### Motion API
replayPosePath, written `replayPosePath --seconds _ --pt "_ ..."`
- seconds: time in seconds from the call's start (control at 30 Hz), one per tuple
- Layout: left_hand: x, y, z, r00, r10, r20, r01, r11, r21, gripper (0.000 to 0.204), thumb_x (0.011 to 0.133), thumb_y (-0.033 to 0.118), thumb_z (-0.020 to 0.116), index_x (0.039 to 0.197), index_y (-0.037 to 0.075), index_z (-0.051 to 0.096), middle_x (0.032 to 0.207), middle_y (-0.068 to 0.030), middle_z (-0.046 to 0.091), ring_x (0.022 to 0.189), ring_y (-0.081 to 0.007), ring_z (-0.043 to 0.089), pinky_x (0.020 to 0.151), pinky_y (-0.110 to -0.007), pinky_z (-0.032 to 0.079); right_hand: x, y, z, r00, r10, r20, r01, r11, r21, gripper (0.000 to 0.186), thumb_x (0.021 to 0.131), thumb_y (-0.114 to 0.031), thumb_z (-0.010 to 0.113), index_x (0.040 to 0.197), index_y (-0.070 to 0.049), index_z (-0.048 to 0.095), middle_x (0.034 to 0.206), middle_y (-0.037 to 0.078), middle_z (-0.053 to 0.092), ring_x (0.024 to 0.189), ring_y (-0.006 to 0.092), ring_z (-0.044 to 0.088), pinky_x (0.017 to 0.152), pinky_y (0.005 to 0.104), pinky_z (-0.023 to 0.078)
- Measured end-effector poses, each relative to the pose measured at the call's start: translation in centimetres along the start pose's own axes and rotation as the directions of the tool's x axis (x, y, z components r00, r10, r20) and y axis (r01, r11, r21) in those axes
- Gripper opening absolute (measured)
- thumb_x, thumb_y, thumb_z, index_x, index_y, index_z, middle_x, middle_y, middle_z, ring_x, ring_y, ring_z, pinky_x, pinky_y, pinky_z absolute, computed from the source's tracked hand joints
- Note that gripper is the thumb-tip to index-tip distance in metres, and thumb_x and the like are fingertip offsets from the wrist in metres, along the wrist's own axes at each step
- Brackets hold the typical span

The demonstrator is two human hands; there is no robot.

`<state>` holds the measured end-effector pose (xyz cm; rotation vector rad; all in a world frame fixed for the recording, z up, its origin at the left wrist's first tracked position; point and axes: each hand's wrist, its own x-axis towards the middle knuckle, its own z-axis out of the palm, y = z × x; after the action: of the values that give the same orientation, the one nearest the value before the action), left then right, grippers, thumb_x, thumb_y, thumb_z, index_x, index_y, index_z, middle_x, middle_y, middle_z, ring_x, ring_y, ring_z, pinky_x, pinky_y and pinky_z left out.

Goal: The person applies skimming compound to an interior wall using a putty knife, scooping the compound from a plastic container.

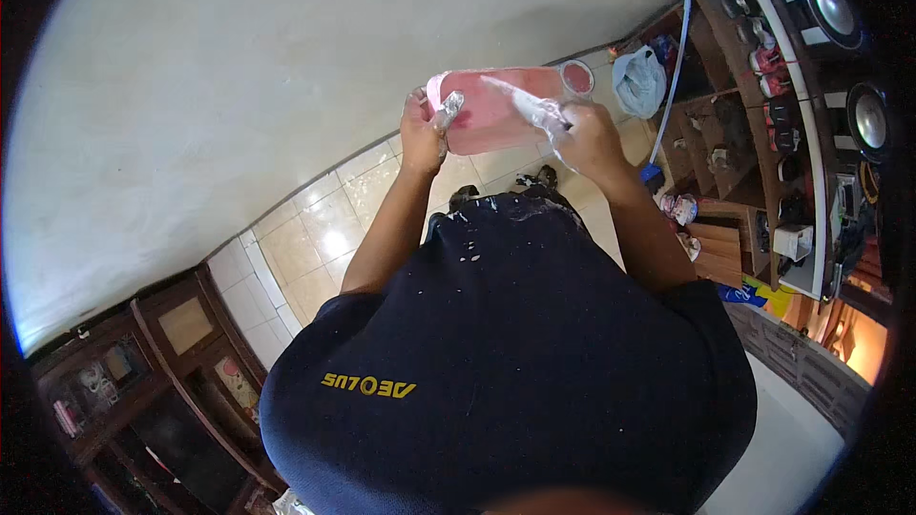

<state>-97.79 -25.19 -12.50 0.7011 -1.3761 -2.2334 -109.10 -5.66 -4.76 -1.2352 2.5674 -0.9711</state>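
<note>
My left hand (426, 131), smeared with white paste, grips the left end of a pink plastic tray (496, 136) in front of me. Its thumb lies over the tray's rim and the fingers are partly hidden behind it. My right hand (593, 141) is closed round the handle of a putty knife (520, 100) coated in white paste. The knife's blade points left over the tray; whether it touches the tray I cannot tell. The handle is mostly hidden in my fist.
A pale wall (258, 67) rises ahead and left above a tiled floor (324, 234). By the tray's right end is a round white-rimmed tub (576, 77). Farther right are a light-blue bag (638, 82), a blue broom (674, 76) and a shoe shelf (730, 133). Dark wooden furniture (157, 362) stands lower left.
</note>
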Motion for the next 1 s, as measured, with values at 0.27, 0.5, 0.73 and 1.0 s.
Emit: replayPosePath --seconds 0.27,0.5,0.73,1.0 --pt "0.4 -1.0 2.2 1.0 0.009 -0.016 -0.009 0.999 -0.04 0.041 0.086 0.009 0.067 0.116 -0.005 0.043 0.104 -0.0128 0.061 0.092 -0.0169 0.062 0.077 -0.032 0.056 -0.4 2.6 -0.5 0.993 0.014 0.116 -0.019 0.999 0.042 0.017 0.083 -0.012 0.058 0.089 0.001 0.068 0.081 0.019 0.065 0.073 0.036 0.063 0.07 0.0437 0.05" --pt "1.5 -3.0 6.0 1.0 0.021 0.021 -0.019 0.997 -0.071 0.04 0.087 0.009 0.067 0.117 -0.004 0.044 0.102 -0.012 0.062 0.089 -0.0171 0.062 0.074 -0.032 0.057 -0.7 6.1 -3.3 0.978 0.083 0.193 -0.086 0.996 0.008 0.019 0.086 -0.015 0.058 0.092 0.0 0.068 0.09 0.019 0.067 0.081 0.0354 0.064 0.074 0.0403 0.05" --pt "2.2 -4.5 11.2 0.999 -0.014 0.03 0.016 0.997 -0.078 0.039 0.086 0.007 0.066 0.117 -0.003 0.045 0.108 -0.0115 0.06 0.096 -0.0181 0.061 0.079 -0.033 0.056 -0.3 11.8 -7.0 0.981 0.123 0.152 -0.13 0.991 0.037 0.021 0.086 -0.017 0.058 0.096 -0.002 0.069 0.093 0.02 0.066 0.085 0.0365 0.064 0.076 0.0425 0.05" --pt "3.2 -7.5 17.0 1.0 -0.011 0.007 0.011 1.0 -0.024 0.041 0.086 0.009 0.065 0.12 -0.002 0.043 0.115 -0.0136 0.058 0.103 -0.0199 0.059 0.083 -0.035 0.055 -1.2 18.3 -9.2 0.972 0.1 0.211 -0.124 0.987 0.104 0.023 0.083 -0.015 0.056 0.098 -0.002 0.068 0.095 0.018 0.066 0.089 0.0356 0.062 0.081 0.0434 0.049"
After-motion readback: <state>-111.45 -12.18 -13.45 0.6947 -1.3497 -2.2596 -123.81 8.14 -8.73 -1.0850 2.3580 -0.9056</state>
